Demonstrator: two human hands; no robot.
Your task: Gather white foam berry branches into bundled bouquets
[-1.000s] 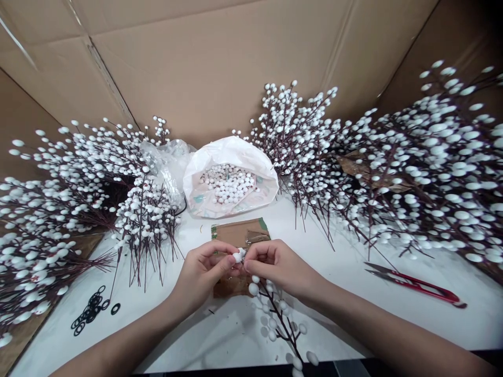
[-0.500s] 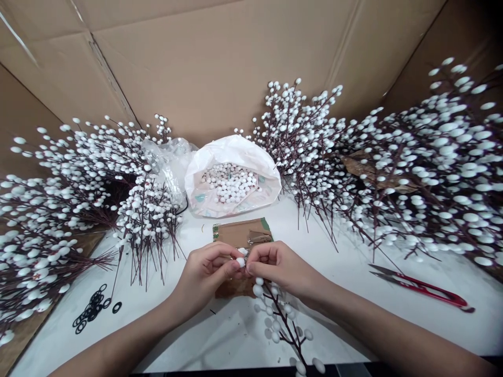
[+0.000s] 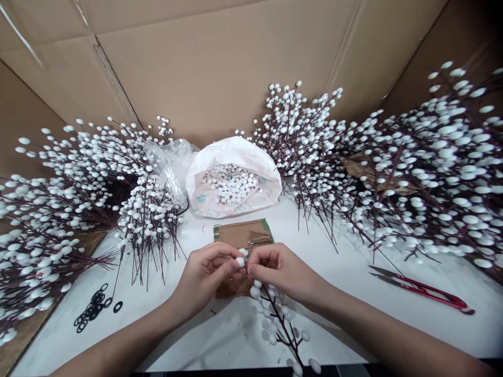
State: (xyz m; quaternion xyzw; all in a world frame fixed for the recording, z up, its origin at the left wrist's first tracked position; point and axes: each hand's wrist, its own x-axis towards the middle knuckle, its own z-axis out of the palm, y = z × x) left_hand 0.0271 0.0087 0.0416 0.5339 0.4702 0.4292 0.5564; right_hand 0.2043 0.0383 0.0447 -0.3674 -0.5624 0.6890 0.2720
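My left hand (image 3: 204, 276) pinches a small white bead (image 3: 239, 261) between thumb and fingertips. My right hand (image 3: 280, 271) is closed on the top of a dark twig branch (image 3: 281, 319) studded with white beads, which trails down toward the table's front edge. Both hands meet fingertip to fingertip above a brown cardboard piece (image 3: 240, 235) lying on the white table (image 3: 346, 293). Behind it an opened white plastic bag (image 3: 234, 178) holds loose white beads.
Heaps of white-beaded branches lie at the left (image 3: 66, 199), back centre (image 3: 298, 136) and right (image 3: 432, 173). Red thread snips (image 3: 420, 289) rest at the right. Several black rubber rings (image 3: 94, 309) lie at the left. Cardboard walls (image 3: 220, 63) enclose the table.
Both hands stay joined at the same spot. The branch in my right hand has shifted slightly; the bead stays pinched at the fingertips.
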